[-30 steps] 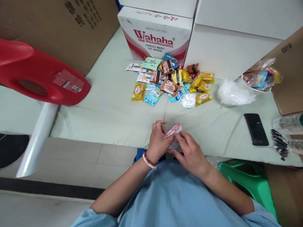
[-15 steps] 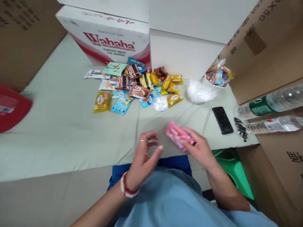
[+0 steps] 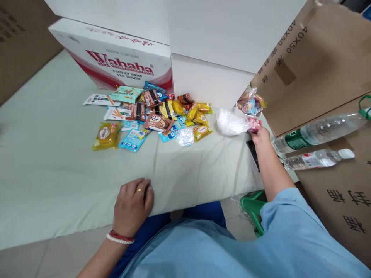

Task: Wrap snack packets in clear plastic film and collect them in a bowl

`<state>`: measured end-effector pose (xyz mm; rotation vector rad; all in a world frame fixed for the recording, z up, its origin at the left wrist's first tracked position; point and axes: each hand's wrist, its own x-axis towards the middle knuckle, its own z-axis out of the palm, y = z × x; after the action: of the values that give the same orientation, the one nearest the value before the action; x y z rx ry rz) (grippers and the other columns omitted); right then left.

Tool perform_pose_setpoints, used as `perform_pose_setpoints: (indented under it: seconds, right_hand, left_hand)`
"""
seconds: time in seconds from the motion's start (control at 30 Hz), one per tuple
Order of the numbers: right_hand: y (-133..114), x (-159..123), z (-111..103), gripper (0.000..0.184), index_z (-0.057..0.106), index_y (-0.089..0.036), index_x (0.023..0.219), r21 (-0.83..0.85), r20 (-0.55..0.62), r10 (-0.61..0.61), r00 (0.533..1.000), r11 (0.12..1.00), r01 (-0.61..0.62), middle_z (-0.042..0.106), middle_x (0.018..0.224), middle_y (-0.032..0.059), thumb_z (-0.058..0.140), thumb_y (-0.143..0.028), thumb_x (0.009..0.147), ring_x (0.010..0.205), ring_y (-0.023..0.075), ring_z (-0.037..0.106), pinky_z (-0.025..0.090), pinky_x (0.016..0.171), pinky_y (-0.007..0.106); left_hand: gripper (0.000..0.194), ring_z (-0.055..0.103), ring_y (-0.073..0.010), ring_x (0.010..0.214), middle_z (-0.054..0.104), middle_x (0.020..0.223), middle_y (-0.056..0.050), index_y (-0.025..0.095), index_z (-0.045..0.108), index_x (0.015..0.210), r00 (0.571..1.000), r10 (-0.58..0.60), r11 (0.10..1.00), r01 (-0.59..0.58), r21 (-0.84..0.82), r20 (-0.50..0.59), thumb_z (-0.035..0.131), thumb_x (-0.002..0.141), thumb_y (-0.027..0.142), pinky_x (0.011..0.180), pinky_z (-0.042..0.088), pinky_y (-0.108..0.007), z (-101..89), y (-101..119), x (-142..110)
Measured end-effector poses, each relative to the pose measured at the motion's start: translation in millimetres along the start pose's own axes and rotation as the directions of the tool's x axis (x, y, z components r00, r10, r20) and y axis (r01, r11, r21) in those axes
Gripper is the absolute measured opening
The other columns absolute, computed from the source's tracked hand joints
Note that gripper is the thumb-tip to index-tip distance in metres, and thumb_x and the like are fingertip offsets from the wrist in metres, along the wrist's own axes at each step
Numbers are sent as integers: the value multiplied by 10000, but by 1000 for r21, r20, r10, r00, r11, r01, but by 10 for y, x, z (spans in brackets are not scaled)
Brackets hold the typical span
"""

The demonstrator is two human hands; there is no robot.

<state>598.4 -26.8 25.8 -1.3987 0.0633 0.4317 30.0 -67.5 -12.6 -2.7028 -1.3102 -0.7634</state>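
Observation:
My right hand (image 3: 260,136) reaches far right and is closed on a pink snack packet (image 3: 254,123), held just below a white bowl (image 3: 245,112) heaped with wrapped snacks. A crumpled clear plastic bag (image 3: 230,122) lies beside the packet. My left hand (image 3: 132,204) rests on the near edge of the pale green table (image 3: 58,170), fingers curled under, with nothing seen in it. A pile of snack packets (image 3: 153,114) lies in the middle of the table, away from both hands.
A Wahaha carton (image 3: 116,58) and a white box (image 3: 214,73) stand behind the pile. Brown cartons (image 3: 304,58) rise at right, with two water bottles (image 3: 319,133) lying on one. A black phone (image 3: 252,152) sits under my right forearm. A green stool (image 3: 253,208) is below.
My right hand carried the pink packet from in front of me out to the bowl at the right. My left hand let go and dropped onto the table edge. The view swung right.

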Motion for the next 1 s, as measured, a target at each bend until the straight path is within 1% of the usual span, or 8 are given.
perform_pose_setpoints:
  seconds: [0.23, 0.4, 0.53, 0.63, 0.73, 0.83, 0.9, 1.0]
  right_hand:
    - [137, 410, 272, 300, 542, -189, 936, -71, -36, -45, 998, 997, 42, 660, 796, -59, 584, 59, 773, 721, 119, 720, 669, 699, 304]
    - [85, 712, 631, 321, 562, -189, 1037, -232, -33, -86, 996, 970, 76, 662, 834, -53, 581, 37, 810, 711, 119, 705, 650, 704, 304]
    - [25, 905, 911, 326, 596, -184, 1112, -428, 26, -134, 991, 894, 132, 680, 940, -17, 557, 20, 860, 805, 120, 698, 612, 748, 288]
    - [-49, 984, 987, 268, 645, -180, 1096, -595, 61, -206, 977, 778, 201, 690, 1026, 31, 607, -39, 872, 982, 167, 665, 561, 883, 336]
    - [-147, 951, 955, 181, 690, -145, 1001, -729, 72, -302, 951, 634, 257, 667, 1169, 136, 716, -103, 827, 1225, 253, 538, 408, 1089, 428]
    - [-240, 795, 919, 244, 698, -82, 1081, -796, 83, -402, 912, 523, 303, 553, 1363, 272, 727, -172, 856, 1324, 309, 427, 270, 1158, 475]
    - [-298, 647, 918, 299, 672, -51, 1201, -800, 119, -478, 870, 473, 369, 486, 1436, 309, 625, -186, 939, 1315, 295, 431, 251, 1156, 458]
    - [-392, 380, 894, 315, 660, -62, 1251, -745, 261, -538, 802, 416, 521, 594, 1342, 252, 502, -146, 992, 1171, 220, 542, 360, 1068, 356]
  left_hand:
    - [124, 600, -295, 932, 670, 1028, -133, 159, 632, 1071, 1000, 2, 999, -1, 41, -21, 624, 950, 184, 877, 528, -428, 6, 6, 19]
    - [136, 609, -289, 919, 665, 1025, -122, 171, 612, 1080, 999, 10, 998, -9, 56, -30, 629, 944, 176, 869, 530, -426, 20, 6, 31]
    - [143, 609, -291, 912, 662, 1019, -126, 169, 603, 1089, 1000, 9, 998, -8, 61, -17, 626, 948, 174, 850, 532, -431, 24, 9, 42]
    - [144, 608, -293, 904, 658, 1009, -131, 160, 597, 1087, 1000, 18, 998, -18, 56, -5, 625, 946, 161, 835, 530, -435, 13, 14, 59]
    - [144, 608, -290, 901, 650, 996, -127, 161, 591, 1087, 1000, 22, 998, -22, 56, -4, 621, 946, 151, 828, 526, -430, -5, 22, 80]
    - [153, 610, -290, 908, 648, 997, -124, 165, 587, 1095, 1000, 17, 998, -16, 54, 0, 618, 946, 149, 831, 525, -429, -14, 27, 85]
    - [169, 612, -290, 921, 652, 1008, -124, 168, 589, 1105, 1000, 4, 999, -4, 41, 0, 626, 941, 146, 844, 524, -428, -13, 26, 74]
    - [183, 613, -288, 936, 657, 1020, -122, 173, 599, 1112, 1000, -19, 1000, 19, 19, 4, 633, 934, 142, 864, 521, -425, -8, 21, 49]
